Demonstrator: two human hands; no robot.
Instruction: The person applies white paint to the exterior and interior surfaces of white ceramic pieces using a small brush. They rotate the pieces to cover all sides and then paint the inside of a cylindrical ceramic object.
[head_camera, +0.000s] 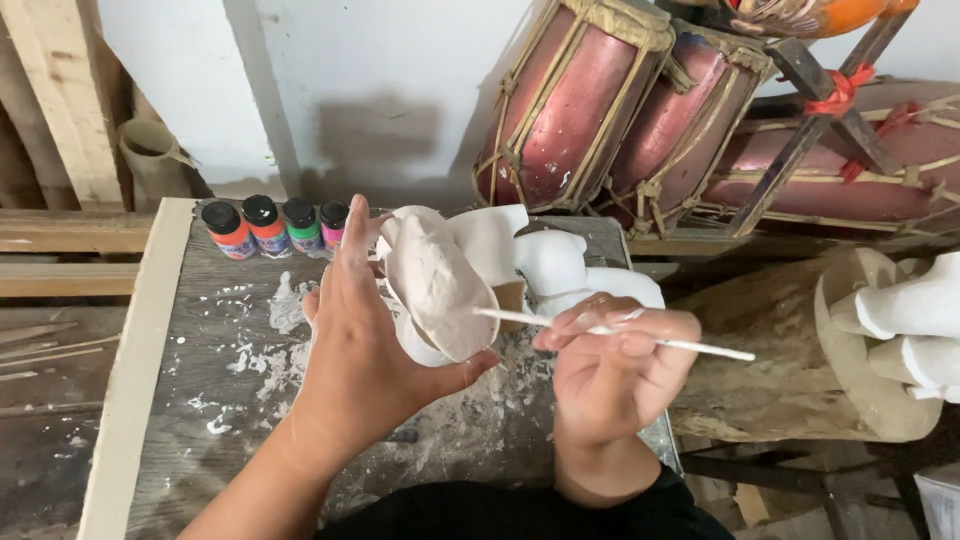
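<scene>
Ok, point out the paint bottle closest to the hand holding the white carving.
The pink bottle, rightmost of the four in the row, sits nearest the left hand.

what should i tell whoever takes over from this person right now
Left hand holds up a white carved piece, gripped from behind with the thumb under its lower edge.
Right hand pinches a thin white brush, tip touching the piece's face.
Four small paint bottles stand capped at the back of the paint-spattered table; more white pieces lie behind the held one.
Done: the piece looks wholly white. Left: no colour on it yet.
</scene>
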